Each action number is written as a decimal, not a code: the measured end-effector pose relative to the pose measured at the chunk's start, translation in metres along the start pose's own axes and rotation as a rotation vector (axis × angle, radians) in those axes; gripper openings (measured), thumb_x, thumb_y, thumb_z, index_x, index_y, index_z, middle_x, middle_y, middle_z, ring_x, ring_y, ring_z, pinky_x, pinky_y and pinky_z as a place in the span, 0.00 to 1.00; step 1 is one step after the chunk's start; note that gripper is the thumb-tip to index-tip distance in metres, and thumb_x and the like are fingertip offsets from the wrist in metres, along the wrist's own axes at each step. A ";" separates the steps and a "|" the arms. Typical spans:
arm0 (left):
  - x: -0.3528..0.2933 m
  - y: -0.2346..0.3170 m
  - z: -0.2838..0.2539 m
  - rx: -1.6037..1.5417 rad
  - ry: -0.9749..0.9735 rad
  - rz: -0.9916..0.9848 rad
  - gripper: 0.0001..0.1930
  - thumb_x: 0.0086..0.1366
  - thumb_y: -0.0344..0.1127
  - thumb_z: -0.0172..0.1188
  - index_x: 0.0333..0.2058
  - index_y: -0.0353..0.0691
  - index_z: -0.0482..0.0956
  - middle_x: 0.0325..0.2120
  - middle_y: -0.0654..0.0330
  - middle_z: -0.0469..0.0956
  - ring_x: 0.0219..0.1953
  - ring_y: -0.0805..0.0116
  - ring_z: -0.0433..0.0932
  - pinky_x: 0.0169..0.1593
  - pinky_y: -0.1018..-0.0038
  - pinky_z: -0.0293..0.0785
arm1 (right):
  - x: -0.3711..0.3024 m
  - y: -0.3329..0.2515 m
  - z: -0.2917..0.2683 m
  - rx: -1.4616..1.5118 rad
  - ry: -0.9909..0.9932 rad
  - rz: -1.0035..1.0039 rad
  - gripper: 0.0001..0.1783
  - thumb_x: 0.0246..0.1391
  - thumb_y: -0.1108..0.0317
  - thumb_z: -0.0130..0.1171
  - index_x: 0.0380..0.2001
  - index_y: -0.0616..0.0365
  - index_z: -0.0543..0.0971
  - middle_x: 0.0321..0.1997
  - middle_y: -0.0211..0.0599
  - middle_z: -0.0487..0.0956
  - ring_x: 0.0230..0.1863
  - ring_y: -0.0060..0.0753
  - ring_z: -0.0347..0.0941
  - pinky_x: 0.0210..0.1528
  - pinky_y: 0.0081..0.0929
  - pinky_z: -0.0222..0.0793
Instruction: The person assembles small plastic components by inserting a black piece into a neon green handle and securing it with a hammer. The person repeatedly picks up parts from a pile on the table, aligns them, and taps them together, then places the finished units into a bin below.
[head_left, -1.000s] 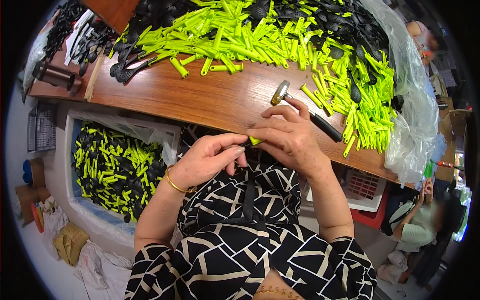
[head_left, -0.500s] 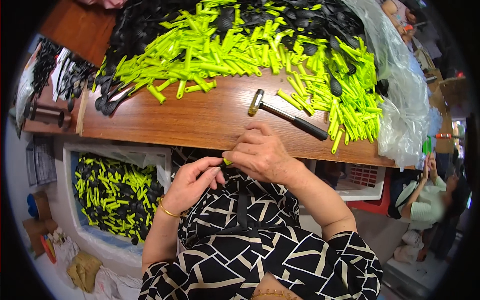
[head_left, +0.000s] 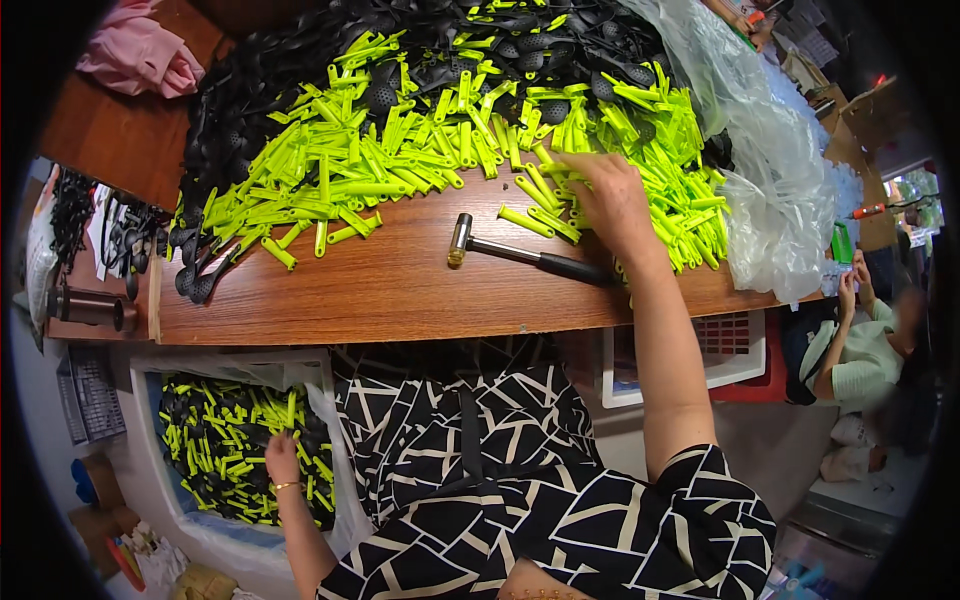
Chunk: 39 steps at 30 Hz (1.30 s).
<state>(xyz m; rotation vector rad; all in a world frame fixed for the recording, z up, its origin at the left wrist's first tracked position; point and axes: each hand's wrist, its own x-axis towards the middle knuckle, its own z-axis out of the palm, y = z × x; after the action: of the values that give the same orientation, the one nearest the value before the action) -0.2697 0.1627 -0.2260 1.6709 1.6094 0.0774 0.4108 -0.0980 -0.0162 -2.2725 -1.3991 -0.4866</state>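
Note:
My right hand [head_left: 612, 200] is over the right part of a heap of lime-green plastic handles [head_left: 370, 170] on the table. Its fingers stretch out toward the handles, a little blurred, with nothing visible in them. My left hand [head_left: 283, 458] is down in the white bin [head_left: 345, 430], touching or just above the lime-green and black pieces [head_left: 225, 450] there. Its fingers are small and partly hidden, so their grip cannot be made out. Just below my right hand lies a hammer [head_left: 505, 250] with a black grip and a yellowish face.
Black perforated spoon heads [head_left: 540, 42] are piled behind the handles. Clear plastic sheeting [head_left: 770, 190] borders the table's right side. A pink cloth [head_left: 140, 55] lies at the far left. A white crate [head_left: 620, 380] stands under the table. At right another person [head_left: 865, 350] works.
My hands have parted from the small piece they held together. The left moved down into the bin; the right reached forward to the handles. The view shifted.

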 end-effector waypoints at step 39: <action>0.061 0.606 0.143 0.387 0.192 1.141 0.15 0.59 0.28 0.58 0.42 0.48 0.89 0.44 0.54 0.85 0.53 0.49 0.80 0.60 0.52 0.72 | 0.014 -0.017 0.021 0.556 -0.077 0.054 0.10 0.57 0.70 0.69 0.43 0.56 0.86 0.38 0.43 0.85 0.43 0.49 0.81 0.47 0.41 0.76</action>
<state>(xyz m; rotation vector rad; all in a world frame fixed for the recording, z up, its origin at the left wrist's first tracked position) 0.3143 0.2222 -0.0088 2.7591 0.6056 0.5301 0.4027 -0.0695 -0.0236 -1.8794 -1.3021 0.0166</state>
